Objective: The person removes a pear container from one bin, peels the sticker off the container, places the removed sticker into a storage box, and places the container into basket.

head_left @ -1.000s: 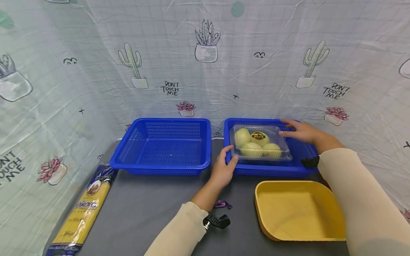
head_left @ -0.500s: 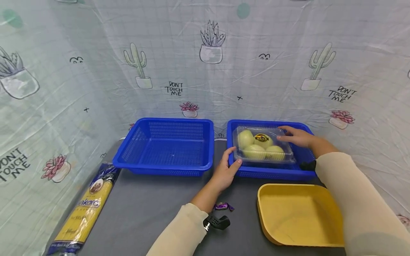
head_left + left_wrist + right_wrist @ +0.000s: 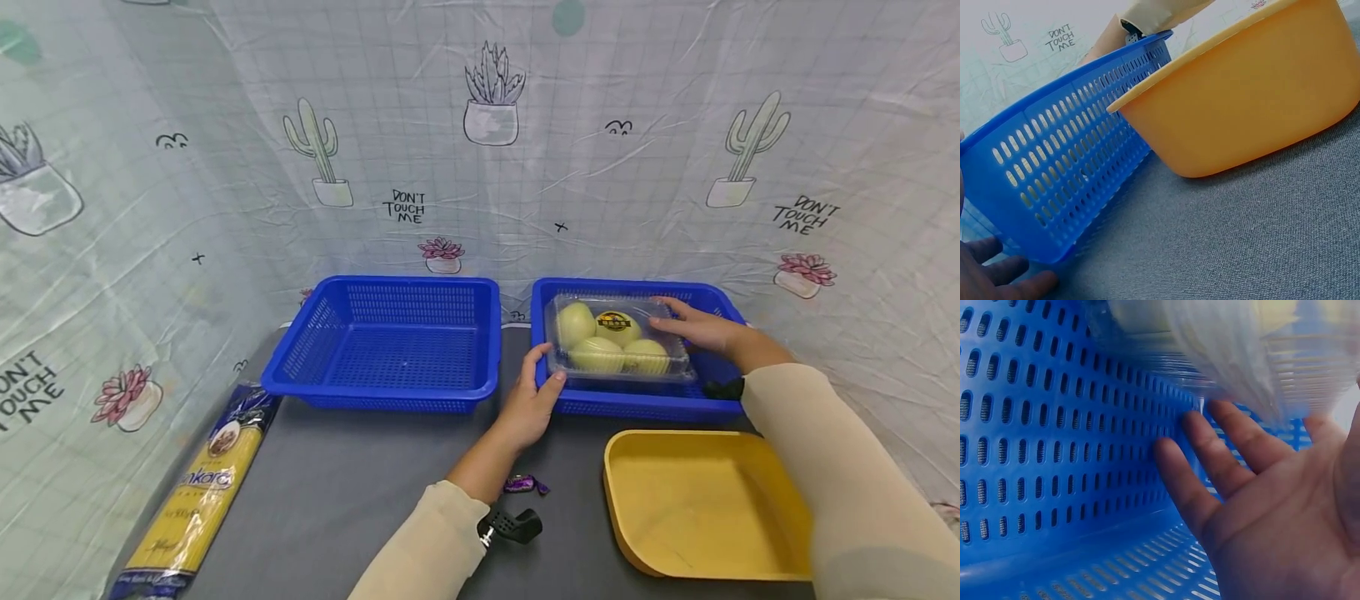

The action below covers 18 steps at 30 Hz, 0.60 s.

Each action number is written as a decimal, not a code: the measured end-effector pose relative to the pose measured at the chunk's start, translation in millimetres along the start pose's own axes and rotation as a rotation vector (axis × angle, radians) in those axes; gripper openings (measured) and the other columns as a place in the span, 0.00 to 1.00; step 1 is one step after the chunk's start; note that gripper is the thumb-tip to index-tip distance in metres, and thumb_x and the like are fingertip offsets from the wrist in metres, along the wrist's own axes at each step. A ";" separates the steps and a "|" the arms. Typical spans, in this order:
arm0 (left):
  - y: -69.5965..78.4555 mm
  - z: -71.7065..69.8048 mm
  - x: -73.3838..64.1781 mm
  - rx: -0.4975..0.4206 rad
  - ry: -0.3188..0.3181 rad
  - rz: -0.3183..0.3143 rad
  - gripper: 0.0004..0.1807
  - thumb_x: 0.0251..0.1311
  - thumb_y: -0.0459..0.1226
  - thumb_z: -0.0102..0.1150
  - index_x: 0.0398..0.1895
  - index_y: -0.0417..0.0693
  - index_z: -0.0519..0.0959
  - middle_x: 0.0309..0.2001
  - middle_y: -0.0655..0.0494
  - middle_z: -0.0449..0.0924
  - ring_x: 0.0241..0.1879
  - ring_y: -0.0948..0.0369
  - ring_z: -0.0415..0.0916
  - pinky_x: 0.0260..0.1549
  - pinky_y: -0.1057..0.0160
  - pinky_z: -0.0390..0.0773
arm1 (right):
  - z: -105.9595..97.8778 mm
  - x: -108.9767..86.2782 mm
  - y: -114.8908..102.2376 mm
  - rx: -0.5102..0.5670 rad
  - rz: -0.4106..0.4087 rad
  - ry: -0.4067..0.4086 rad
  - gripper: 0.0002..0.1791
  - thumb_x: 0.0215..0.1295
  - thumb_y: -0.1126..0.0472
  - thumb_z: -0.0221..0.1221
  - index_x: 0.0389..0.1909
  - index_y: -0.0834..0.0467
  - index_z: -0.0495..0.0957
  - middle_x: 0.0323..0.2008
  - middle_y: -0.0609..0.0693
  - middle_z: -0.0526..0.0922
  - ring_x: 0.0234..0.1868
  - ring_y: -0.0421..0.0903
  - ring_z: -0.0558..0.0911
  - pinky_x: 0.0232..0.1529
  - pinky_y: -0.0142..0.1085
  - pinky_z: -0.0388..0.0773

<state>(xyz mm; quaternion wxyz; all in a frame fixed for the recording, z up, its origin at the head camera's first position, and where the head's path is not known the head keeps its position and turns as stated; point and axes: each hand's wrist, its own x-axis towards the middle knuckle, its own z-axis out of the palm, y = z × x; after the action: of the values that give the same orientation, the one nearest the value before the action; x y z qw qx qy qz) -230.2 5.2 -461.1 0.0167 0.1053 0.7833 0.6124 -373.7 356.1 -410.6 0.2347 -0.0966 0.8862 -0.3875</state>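
Note:
A clear plastic fruit box point(image 3: 621, 342) with several pale green fruits and a black-and-gold label lies tilted within the right blue basket point(image 3: 645, 407). My left hand point(image 3: 527, 408) holds its near left corner, thumb and index on either side. In the left wrist view, the other left fingers point(image 3: 1007, 270) spread outside the basket's corner. At the box's right end, my right hand point(image 3: 701, 327) grips the edge between thumb and index. Under the box in the right wrist view, the remaining right fingers point(image 3: 1219, 453) stretch loosely, with a gap down to the slotted basket floor.
Another blue basket point(image 3: 405, 392) stands to the left. A yellow tub point(image 3: 697, 500) sits in front of the right basket, under my right forearm. A purple-wrapped candy point(image 3: 522, 483) lies near my left wrist. A spaghetti pack point(image 3: 198, 492) lies at far left; a printed curtain point(image 3: 570, 167) hangs behind.
The fingers and thumb of my right hand have drawn closer together on the box's edge. My left thumb and index keep to its corner. Box and basket have scarcely moved against each other.

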 end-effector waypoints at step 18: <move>1.9 1.3 0.2 0.059 0.018 -0.008 0.30 0.83 0.53 0.47 0.83 0.65 0.57 0.78 0.36 0.63 0.74 0.36 0.65 0.70 0.33 0.64 | -2.4 -6.4 2.2 0.430 -0.110 -0.208 0.49 0.86 0.60 0.48 0.86 0.38 0.21 0.80 0.50 0.07 0.80 0.68 0.18 0.67 0.82 0.27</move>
<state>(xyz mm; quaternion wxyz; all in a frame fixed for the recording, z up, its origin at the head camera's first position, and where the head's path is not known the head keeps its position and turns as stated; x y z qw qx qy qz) -229.9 7.0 -459.5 0.0091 0.0970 0.8015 0.5901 -369.2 361.3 -408.6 0.3184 -0.1319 0.7478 -0.5675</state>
